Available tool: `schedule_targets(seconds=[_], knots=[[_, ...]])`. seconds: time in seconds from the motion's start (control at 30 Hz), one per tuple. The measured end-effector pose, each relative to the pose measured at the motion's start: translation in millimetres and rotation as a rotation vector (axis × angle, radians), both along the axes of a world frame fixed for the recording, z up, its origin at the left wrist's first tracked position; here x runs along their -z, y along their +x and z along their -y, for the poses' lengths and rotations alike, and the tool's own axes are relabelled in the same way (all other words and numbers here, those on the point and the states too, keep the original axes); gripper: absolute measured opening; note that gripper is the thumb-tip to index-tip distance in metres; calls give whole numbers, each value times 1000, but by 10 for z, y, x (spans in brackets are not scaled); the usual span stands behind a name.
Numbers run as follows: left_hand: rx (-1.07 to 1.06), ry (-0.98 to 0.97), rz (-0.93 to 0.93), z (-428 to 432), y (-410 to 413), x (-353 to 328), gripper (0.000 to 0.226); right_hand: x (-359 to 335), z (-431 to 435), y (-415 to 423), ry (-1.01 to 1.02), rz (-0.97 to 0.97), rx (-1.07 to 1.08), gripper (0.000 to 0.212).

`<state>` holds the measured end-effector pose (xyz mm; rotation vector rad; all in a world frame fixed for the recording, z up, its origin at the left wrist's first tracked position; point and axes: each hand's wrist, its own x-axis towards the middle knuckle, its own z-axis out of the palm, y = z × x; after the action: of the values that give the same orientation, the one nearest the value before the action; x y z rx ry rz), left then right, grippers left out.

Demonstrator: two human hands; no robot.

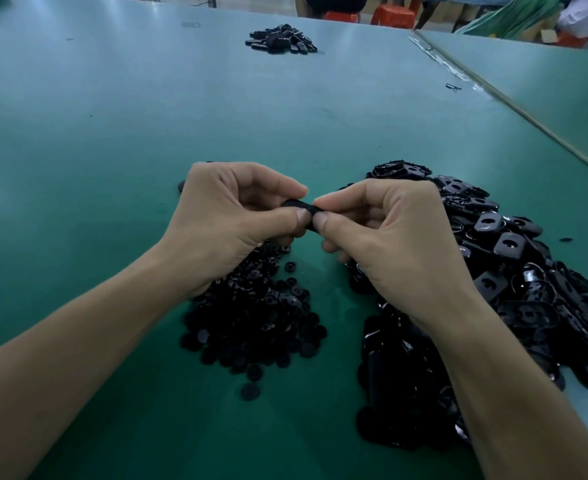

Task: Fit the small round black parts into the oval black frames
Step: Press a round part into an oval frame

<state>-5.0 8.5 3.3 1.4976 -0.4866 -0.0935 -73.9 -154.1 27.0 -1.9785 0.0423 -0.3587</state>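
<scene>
Here, both hands meet above the green counter (pixel 119 140), pinching one small black piece (pixel 301 208) between them. The left-hand grip (pixel 230 216) is closed on the piece's left end, thumb underneath and forefinger curled over the top. The right-hand grip (pixel 386 230) is closed on its right end in the same way. The two thumb tips almost touch. The piece is mostly hidden by the fingers, so it cannot be told whether it is a bare oval frame or one with a round part already seated.

Below the left wrist lies a heap of small round black parts (pixel 254 317), spread flat on the counter, with one stray round part (pixel 250 390) just off its near edge. Under and to the right of the right hand sits a larger heap of oval black frames (pixel 514 271), several lying face up and showing a keyhole-shaped opening. The two heaps are near each other, with a strip of green between them.

Far across the counter is a third, smaller pile of black pieces (pixel 282 39). A taped seam (pixel 458 69) runs diagonally on the right, and orange stools (pixel 392 13) stand beyond the far edge.
</scene>
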Motion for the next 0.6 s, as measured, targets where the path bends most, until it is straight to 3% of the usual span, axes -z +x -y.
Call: schedule_targets(seconds=[0.1,0.27,0.43,0.6], knots=[[-121,9,48,-2,35,18,21,-14,19,8,-42,39,70,17],[-435,1,63,-171,270,81,17,-45,167,33,-243,167,367,23],[-605,164,158,-323,459,205,17,34,156,25,-605,22,327,23],[-657,278,166,-360,526,286,13,78,129,-18,-815,-169,270,41]])
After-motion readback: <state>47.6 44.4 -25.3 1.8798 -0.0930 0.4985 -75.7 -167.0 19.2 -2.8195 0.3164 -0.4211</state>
